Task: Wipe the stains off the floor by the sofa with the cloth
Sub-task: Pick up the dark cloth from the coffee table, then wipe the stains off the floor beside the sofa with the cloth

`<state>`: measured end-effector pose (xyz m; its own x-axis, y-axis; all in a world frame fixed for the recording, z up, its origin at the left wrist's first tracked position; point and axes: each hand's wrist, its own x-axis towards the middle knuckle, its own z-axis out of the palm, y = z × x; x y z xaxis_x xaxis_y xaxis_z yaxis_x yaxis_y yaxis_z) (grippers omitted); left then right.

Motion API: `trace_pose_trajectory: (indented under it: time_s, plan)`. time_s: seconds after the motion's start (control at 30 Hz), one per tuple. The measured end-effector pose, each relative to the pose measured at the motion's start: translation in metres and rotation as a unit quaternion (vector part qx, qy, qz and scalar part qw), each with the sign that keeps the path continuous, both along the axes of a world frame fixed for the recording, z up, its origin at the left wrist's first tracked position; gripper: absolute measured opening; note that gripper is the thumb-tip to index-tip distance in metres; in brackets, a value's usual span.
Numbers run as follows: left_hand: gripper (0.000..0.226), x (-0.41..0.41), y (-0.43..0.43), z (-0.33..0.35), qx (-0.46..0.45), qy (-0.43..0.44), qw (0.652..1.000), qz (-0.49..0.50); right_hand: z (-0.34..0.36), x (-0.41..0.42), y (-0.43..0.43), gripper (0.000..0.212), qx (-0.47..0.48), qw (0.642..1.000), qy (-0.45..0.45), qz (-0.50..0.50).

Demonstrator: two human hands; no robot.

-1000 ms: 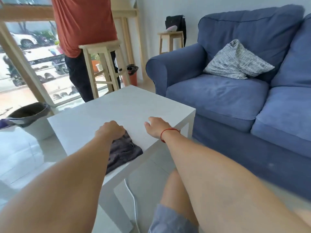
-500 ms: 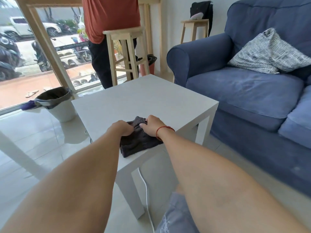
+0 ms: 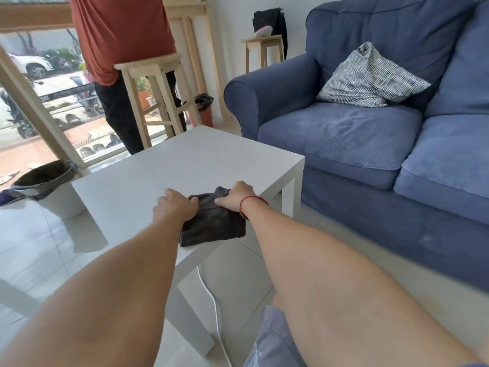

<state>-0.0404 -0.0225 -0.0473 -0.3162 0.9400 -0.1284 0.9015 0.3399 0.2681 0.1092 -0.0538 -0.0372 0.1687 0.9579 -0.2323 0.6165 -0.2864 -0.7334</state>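
Since the earlier view, both our hands have closed in on the cloth (image 3: 213,223). It lies folded at the near corner of the white worktop (image 3: 185,160), its lower edge close to the rim. Our left hand (image 3: 176,205) pinches its left side and our right hand (image 3: 234,198) its far edge. We judge it soft, light and limp, best lifted bunched. Open floor (image 3: 238,266) lies between worktop and sofa (image 3: 344,139); a white cable (image 3: 211,300) trails underneath.
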Motion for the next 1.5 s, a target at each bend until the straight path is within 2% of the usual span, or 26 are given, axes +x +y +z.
trace_pose_trajectory:
  time_s: [0.03, 0.1, 0.23, 0.33, 0.47, 0.6, 0.7, 0.77, 0.8, 0.9, 1.07, 1.2, 1.4, 1.5]
  plan:
    - [0.076, -0.005, -0.003, 0.0, -0.008, 0.005, 1.0, 0.009, 0.001, -0.003, -0.001, 0.059, 0.002, 1.0, -0.015, -0.005]
    - [0.077, -0.009, -0.011, 0.003, -0.046, -0.014, 0.999, 0.001, 0.002, -0.008, -0.003, 0.062, -0.003, 0.999, -0.043, -0.004]
    - [0.059, 0.002, -0.018, 0.008, -0.088, -0.036, 0.995, -0.043, 0.002, -0.016, -0.007, 0.059, -0.024, 0.998, -0.049, -0.009]
    - [0.041, 0.018, -0.021, 0.012, -0.055, -0.055, 0.994, -0.071, 0.007, -0.016, -0.011, 0.049, -0.037, 0.999, -0.033, -0.008]
    - [0.037, 0.042, -0.021, 0.014, 0.003, -0.124, 0.987, -0.1, 0.018, 0.002, -0.021, 0.039, -0.056, 0.998, 0.027, 0.013]
    - [0.039, 0.088, -0.021, 0.019, 0.031, -0.213, 0.967, -0.132, 0.022, 0.052, -0.033, 0.038, -0.033, 0.994, 0.079, -0.07]
    - [0.039, 0.145, -0.023, 0.02, 0.046, -0.254, 0.949, -0.183, 0.009, 0.105, -0.037, 0.037, 0.044, 0.98, 0.093, -0.169]
    - [0.038, 0.192, -0.028, 0.012, 0.036, -0.275, 0.935, -0.222, -0.005, 0.143, -0.048, 0.028, 0.086, 0.962, 0.104, -0.236]
    - [0.038, 0.214, -0.033, 0.004, 0.024, -0.281, 0.929, -0.242, -0.015, 0.161, -0.056, 0.022, 0.1, 0.952, 0.107, -0.268]
    - [0.037, 0.275, -0.047, -0.032, -0.012, -0.286, 0.909, -0.304, -0.056, 0.211, -0.085, 0.03, 0.106, 0.923, 0.116, -0.352]
    - [0.033, 0.347, -0.068, -0.125, -0.121, -0.259, 0.886, -0.365, -0.152, 0.266, -0.126, 0.03, 0.052, 0.883, 0.107, -0.454]
    - [0.03, 0.378, -0.079, -0.2, -0.211, -0.24, 0.877, -0.359, -0.22, 0.289, -0.141, 0.031, -0.021, 0.868, 0.124, -0.479]
    - [0.032, 0.412, -0.068, -0.28, -0.264, -0.21, 0.872, -0.355, -0.29, 0.317, -0.138, 0.029, -0.083, 0.849, 0.126, -0.506]
    - [0.043, 0.423, -0.063, -0.315, -0.305, -0.151, 0.878, -0.335, -0.321, 0.329, -0.136, 0.046, -0.203, 0.838, 0.09, -0.498]
